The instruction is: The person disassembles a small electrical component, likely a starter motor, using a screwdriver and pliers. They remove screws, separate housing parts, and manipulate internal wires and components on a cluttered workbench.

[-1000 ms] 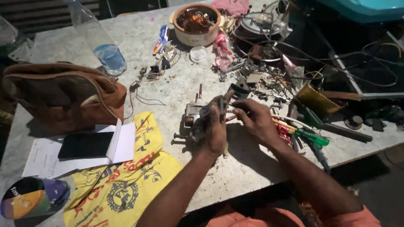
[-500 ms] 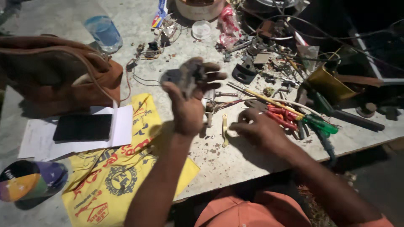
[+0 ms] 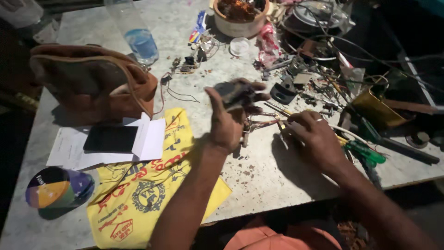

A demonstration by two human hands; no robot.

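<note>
My left hand (image 3: 229, 121) is raised above the table and grips a small dark metal part (image 3: 234, 94) between thumb and fingers. My right hand (image 3: 311, 138), a ring on one finger, rests low on the table to the right, fingers curled on a thin tool (image 3: 282, 128) among loose metal bits and wires (image 3: 259, 124). What the fingertips pinch is partly hidden.
A brown leather bag (image 3: 92, 81) lies at left, with white papers and a black phone (image 3: 111, 138) in front of it. A yellow printed cloth (image 3: 148, 194) covers the near edge. A plastic bottle (image 3: 138, 39), a round bowl (image 3: 238, 16), green-handled tools (image 3: 365, 152), and tangled wires crowd the far right.
My left hand stayed lifted with the dark part and turned slightly. My right hand moved a little left on the table. The view shifted closer.
</note>
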